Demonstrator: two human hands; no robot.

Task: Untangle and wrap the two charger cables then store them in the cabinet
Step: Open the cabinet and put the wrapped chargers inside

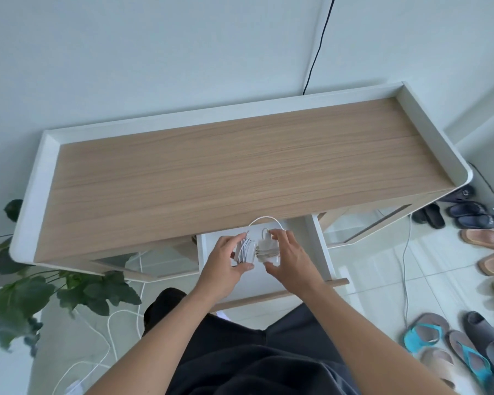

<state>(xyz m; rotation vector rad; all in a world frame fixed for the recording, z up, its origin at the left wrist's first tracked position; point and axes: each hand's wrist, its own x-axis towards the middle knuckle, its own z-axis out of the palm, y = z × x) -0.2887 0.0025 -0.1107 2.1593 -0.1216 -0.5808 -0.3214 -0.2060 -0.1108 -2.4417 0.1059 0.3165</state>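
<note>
Two white chargers with their cables wound round them sit side by side over the open white drawer (pixel 317 243) of the wooden-topped cabinet (pixel 226 172). My left hand (pixel 226 263) grips the left wrapped charger (pixel 244 249). My right hand (pixel 290 253) grips the right wrapped charger (pixel 268 250). A loose loop of white cable (pixel 264 219) arches from the right charger toward the cabinet's front edge. Whether the chargers rest on the drawer bottom cannot be told.
A leafy plant (pixel 49 292) stands at the lower left with white cords (pixel 109 326) on the floor beside it. Several sandals and slippers (pixel 465 346) lie on the tiles at right. A black cable (pixel 317 49) runs down the wall behind the cabinet.
</note>
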